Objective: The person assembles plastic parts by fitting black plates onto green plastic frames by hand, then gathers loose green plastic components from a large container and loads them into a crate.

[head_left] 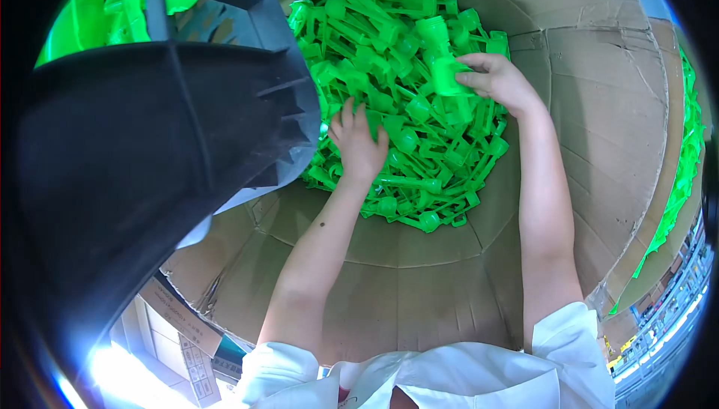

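Observation:
A heap of bright green plastic parts (389, 57) fills the bottom of a large cardboard box. In my right hand (500, 83) is a green stepped plastic tube (443, 57), gripped at its wider lower end between thumb and fingers, above the right side of the heap. My left hand (361, 143) reaches over the left side of the heap with its fingers apart. Its fingertips are at the green parts; whether they press on any of them I cannot tell. Many of the parts lie tangled, with long thin arms and round cup-like ends.
The cardboard box wall (599, 94) curves around the heap. A dark plastic crate (112, 117) with ribs and slots juts in from the left, with green pieces beyond its openings. More green material (680, 162) shows outside at the right. A printed carton (183, 315) stands at the lower left.

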Motion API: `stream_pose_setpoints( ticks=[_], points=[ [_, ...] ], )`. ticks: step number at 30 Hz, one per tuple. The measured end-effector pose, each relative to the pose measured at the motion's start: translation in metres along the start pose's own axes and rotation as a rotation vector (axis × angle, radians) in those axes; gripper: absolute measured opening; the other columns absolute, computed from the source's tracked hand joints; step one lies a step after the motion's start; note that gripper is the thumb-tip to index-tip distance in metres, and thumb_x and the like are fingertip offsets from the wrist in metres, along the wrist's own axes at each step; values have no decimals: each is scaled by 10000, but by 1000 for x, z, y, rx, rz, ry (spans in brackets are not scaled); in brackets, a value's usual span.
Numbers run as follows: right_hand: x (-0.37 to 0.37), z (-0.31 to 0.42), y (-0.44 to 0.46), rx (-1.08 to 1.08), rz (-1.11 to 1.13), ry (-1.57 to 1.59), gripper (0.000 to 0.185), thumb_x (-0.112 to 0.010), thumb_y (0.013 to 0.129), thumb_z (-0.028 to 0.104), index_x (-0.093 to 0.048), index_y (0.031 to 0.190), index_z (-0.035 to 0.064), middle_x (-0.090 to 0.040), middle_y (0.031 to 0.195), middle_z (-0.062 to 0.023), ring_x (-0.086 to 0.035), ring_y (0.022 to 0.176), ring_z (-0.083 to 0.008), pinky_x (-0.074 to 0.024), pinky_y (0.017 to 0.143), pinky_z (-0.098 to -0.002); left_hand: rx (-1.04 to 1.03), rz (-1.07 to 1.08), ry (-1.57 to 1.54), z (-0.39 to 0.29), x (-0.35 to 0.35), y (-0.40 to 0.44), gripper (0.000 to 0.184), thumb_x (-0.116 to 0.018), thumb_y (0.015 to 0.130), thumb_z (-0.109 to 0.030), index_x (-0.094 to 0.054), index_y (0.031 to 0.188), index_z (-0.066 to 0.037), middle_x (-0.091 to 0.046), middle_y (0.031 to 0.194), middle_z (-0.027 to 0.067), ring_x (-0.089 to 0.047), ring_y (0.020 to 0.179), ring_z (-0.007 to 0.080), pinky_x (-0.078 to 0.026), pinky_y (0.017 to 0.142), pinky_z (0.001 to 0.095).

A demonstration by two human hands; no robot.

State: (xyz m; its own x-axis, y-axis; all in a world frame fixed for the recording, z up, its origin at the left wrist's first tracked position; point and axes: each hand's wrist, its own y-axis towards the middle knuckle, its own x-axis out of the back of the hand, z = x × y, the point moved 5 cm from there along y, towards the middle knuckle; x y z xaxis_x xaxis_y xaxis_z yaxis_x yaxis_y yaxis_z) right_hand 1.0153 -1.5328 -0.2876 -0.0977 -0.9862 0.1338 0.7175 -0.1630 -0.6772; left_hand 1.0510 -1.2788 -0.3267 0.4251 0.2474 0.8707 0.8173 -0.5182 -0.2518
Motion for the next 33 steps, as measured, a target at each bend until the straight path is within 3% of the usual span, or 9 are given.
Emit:
stream_pose_setpoints(
  ticks=[3, 6, 10, 15, 20, 23, 26, 31, 33],
  points=[
    [-7, 6, -25, 232, 150, 222, 339, -685, 788, 219, -637, 1066, 30, -646, 899, -29, -564, 765, -81, -445, 632, -244, -151, -247, -347, -27, 44, 0, 359, -593, 842, -150, -502, 1159, -9, -549, 1136, 116, -449, 1094, 271, -347, 972, 390],
    [-19, 16, -47, 351, 258, 193, 354, -698, 777, 239, -637, 1052, 24, -652, 913, -19, -563, 763, -80, -447, 625, -245, 77, 107, -1226, -50, 44, 0, 377, -600, 872, -212, -500, 1167, 1, -562, 1125, 102, -520, 1004, 191, -415, 898, 321],
    [-39, 7, -55, 152, 417, 421, 360, -725, 747, 245, -646, 1007, 8, -660, 937, -47, -574, 803, -104, -466, 670, -263, -56, 166, -1502, -73, 57, -3, 352, -614, 871, -145, -512, 1173, 3, -597, 1067, 82, -550, 960, 136, -444, 841, 283],
    [-54, -7, -48, 306, 399, 499, 320, -667, 808, 203, -621, 1064, 17, -658, 926, -89, -592, 710, -111, -476, 635, -251, 10, 137, -1509, -70, 61, -10, 237, -647, 836, -72, -595, 1054, 5, -636, 927, 50, -578, 852, 111, -466, 768, 246],
    [-38, -29, -41, -137, 123, 165, 520, -647, 813, 339, -537, 1183, -9, -640, 996, -169, -605, 557, -150, -489, 612, -321, 259, 57, -1152, -48, 48, -9, 265, -666, 819, -86, -590, 1055, 7, -636, 929, 69, -582, 838, 133, -469, 768, 254],
    [28, -52, -29, -174, -341, -355, 713, -676, 742, 475, -510, 1213, -33, -588, 1113, -214, -633, 786, -245, -487, 742, -374, 319, -482, -429, 27, 67, 17, 915, -781, 662, -433, -365, 1276, 103, -358, 1306, 251, -385, 1189, 294, -314, 1003, 377],
    [95, -106, 30, -288, -616, -339, 926, -677, 644, 638, -498, 1214, -69, -515, 1222, -239, -537, 1075, -320, -422, 912, -405, 646, -411, -97, 161, 32, 44, 1165, -733, 572, -646, -288, 1302, 146, -253, 1394, 276, -268, 1295, 354, -217, 1077, 422],
    [96, -174, 99, -376, -240, 145, 1112, -663, 570, 728, -394, 1303, -64, -423, 1333, -207, -432, 1217, -303, -359, 995, -402, 874, 328, -1065, 243, -36, 60, 1106, -656, 635, -684, -198, 1420, -55, -265, 1442, 163, -269, 1319, 290, -226, 1069, 447],
    [81, -172, 100, -253, -274, 91, 1034, -673, 622, 676, -381, 1319, -30, -448, 1308, -183, -466, 1179, -267, -395, 961, -386, 728, 261, -1172, 230, -48, 69, 1097, -662, 644, -668, -174, 1429, -78, -240, 1454, 145, -263, 1322, 282, -219, 1069, 466]
  ],
)
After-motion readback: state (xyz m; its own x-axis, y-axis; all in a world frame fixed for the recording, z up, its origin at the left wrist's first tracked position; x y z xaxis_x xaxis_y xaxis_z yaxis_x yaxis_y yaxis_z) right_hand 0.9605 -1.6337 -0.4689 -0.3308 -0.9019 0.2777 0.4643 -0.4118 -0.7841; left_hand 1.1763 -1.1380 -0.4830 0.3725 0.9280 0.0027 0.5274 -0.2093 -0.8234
